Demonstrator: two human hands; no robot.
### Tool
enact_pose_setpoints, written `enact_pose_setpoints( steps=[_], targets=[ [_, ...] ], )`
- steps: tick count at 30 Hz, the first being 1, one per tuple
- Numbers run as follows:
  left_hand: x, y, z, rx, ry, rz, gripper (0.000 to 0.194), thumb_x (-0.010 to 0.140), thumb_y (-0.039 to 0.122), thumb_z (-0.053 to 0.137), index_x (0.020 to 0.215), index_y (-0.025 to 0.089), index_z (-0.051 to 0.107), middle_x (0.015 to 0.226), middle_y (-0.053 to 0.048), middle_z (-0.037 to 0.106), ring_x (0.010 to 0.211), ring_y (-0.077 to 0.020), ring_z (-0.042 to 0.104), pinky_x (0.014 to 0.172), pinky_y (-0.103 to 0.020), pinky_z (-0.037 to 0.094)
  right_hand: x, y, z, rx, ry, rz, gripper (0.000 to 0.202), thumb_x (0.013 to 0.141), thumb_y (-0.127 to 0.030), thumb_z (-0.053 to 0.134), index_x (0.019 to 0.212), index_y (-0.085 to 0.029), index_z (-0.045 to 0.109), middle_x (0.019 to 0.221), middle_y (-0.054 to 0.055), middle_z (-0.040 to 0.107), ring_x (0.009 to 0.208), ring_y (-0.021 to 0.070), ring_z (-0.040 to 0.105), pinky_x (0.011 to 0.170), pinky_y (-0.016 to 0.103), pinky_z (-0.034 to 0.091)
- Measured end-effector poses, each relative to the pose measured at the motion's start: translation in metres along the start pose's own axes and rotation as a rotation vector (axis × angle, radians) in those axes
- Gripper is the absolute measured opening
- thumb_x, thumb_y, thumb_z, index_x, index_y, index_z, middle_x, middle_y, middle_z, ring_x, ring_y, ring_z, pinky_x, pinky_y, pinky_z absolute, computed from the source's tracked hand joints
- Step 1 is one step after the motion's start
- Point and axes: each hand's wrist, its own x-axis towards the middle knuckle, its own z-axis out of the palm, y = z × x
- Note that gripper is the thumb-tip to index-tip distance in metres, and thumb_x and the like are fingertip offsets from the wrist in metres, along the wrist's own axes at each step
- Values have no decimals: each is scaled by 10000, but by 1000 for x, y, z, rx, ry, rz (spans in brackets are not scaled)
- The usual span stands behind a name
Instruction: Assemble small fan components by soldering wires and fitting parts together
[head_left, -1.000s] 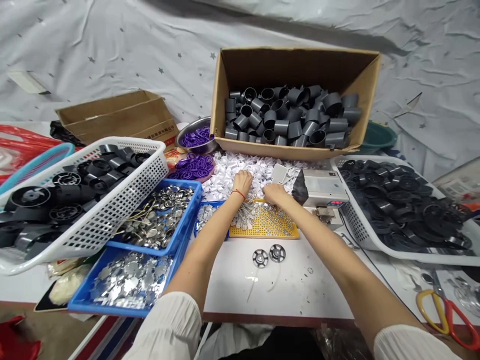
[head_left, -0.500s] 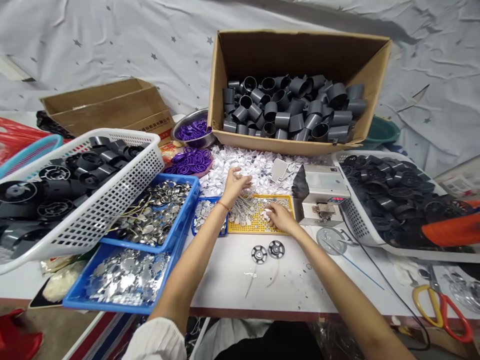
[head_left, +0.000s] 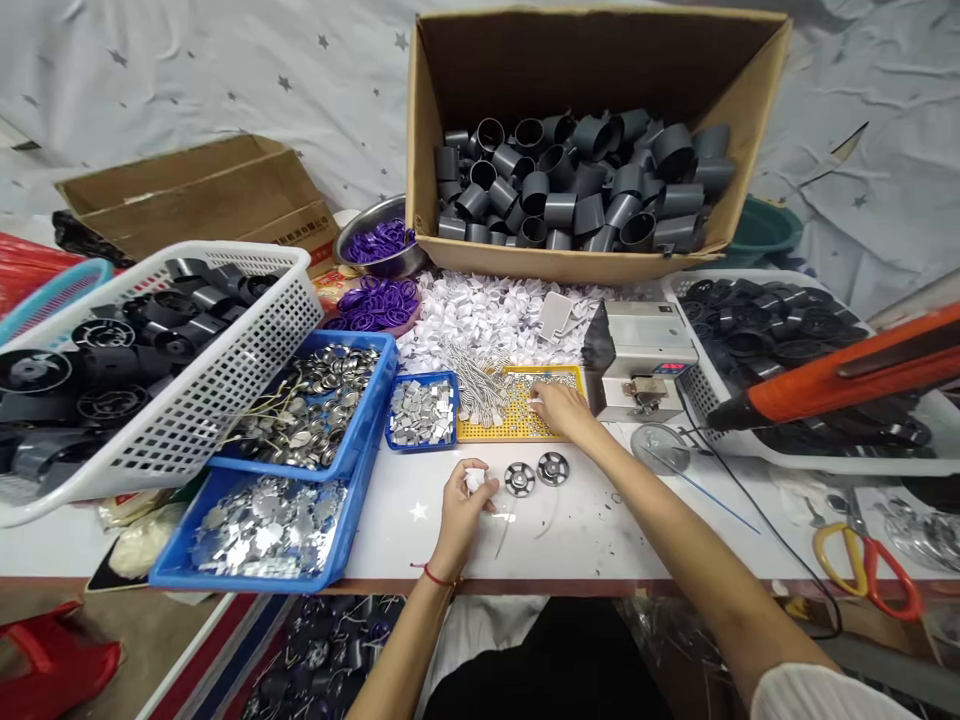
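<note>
My left hand is over the white table near its front, fingers curled round a small white plastic piece. Just right of it lie two round metal-and-black discs, each with a thin wire or strip trailing toward me. My right hand reaches into the right side of the yellow perforated tray, among small metal parts. Its fingertips are pinched together at a small whitish bit, too small to name. A bundle of pale wires with tips rests across the tray's left half.
A blue tray of small metal squares adjoins the yellow one. Behind are heaped white pieces and a carton of grey cups. A small machine stands right, with an orange-and-black tool hanging nearby. Scissors lie at front right.
My left hand has come back from the heap of white pieces to the table front, now with a white piece in it. My right hand stays at the yellow tray. The view has shifted slightly.
</note>
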Motion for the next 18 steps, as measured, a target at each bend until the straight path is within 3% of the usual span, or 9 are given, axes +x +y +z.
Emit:
enact_pose_setpoints(
  steps=[2,5,8,10,13,18],
  targets=[
    [2,-4,2,90,21,60,303,698,431,671,818,186,538,552,71,481,466,-108,482,512,-241,418,3,-3,0,-13,19,26,287,884,-255,521,1145,-172,605,1069,148,681,1003,274,634,840,354,442],
    [5,-6,7,149,41,119,268,706,414,697,734,183,562,676,15,589,665,-158,585,680,-284,478,7,-4,-4,-3,64,70,263,809,-243,585,1040,-134,647,1007,168,695,970,292,646,799,348,450],
    [2,-8,12,318,32,226,287,698,375,740,890,186,641,925,-33,689,895,-216,634,847,-337,483,1,6,-15,45,125,87,255,790,-277,579,991,-146,664,968,130,708,946,272,652,771,322,453],
    [0,-10,13,511,-3,331,448,697,383,763,1087,200,640,1077,-52,700,970,-237,645,891,-362,485,-16,15,-23,80,167,79,297,818,-301,541,1055,-159,649,949,89,712,911,225,656,764,293,451],
    [-1,-13,13,785,-74,437,677,681,449,791,1282,227,573,1114,-61,706,960,-259,669,843,-368,518,-55,23,-22,138,117,-49,286,780,-320,599,1033,-204,667,874,26,715,807,176,653,706,254,433],
    [5,-13,16,1009,-83,438,498,743,420,757,1199,247,653,974,-58,733,870,-271,698,729,-353,538,-94,17,-2,91,-28,-111,244,774,-270,611,1000,-231,694,903,26,729,806,188,649,653,258,383]
  ],
)
